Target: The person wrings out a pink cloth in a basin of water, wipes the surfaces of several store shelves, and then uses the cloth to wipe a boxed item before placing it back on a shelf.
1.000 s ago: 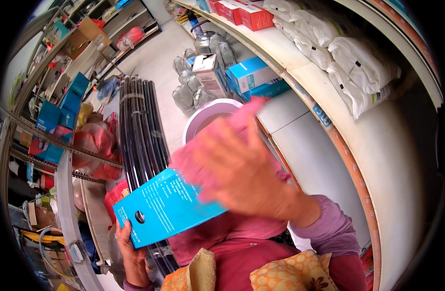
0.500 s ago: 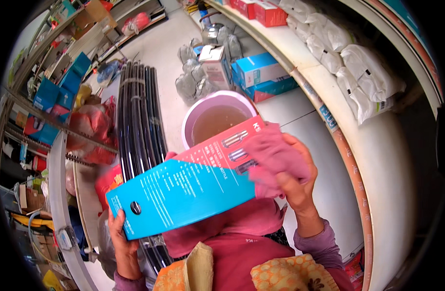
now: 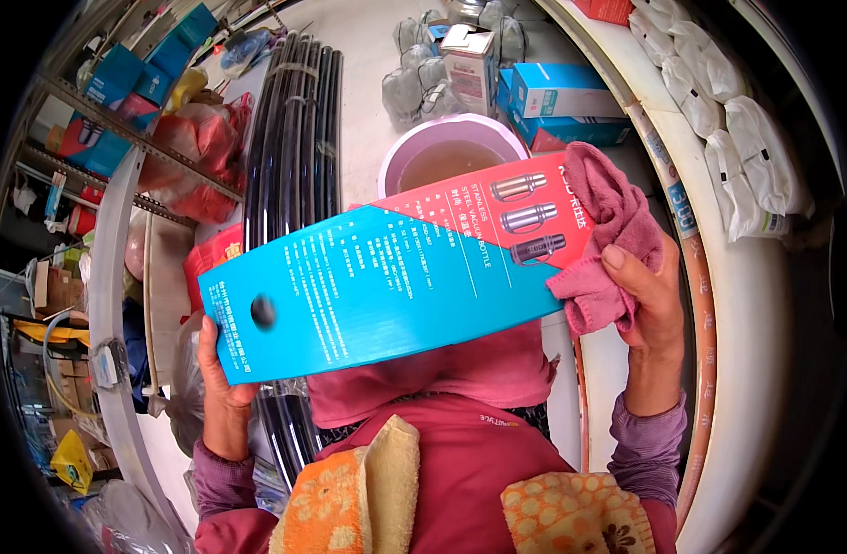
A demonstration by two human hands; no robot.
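Across my front lies a long blue and red vacuum bottle box (image 3: 349, 286), tilted with its right end higher. Pictures of flasks show on its red end, and a round dark hole sits near the blue end. My left hand (image 3: 222, 374) grips the lower left end, thumb on the front edge and the other fingers hidden behind. A pink cloth (image 3: 603, 240) is bunched in my right hand (image 3: 645, 286), pressed over the red end of the box; the thumb is on top of the cloth.
Beyond the box stands a pink basin (image 3: 456, 134) of murky water. Long dark tubes (image 3: 294, 138) lie on the left. Blue boxes (image 3: 571, 92) and grey bagged items (image 3: 419, 78) sit farther back. A curved white shelf (image 3: 719, 277) with white bags (image 3: 760, 152) runs along the right.
The box has risen and its print faces me more squarely. My right hand and the cloth have moved right and up to the box's end. The view has shifted too.
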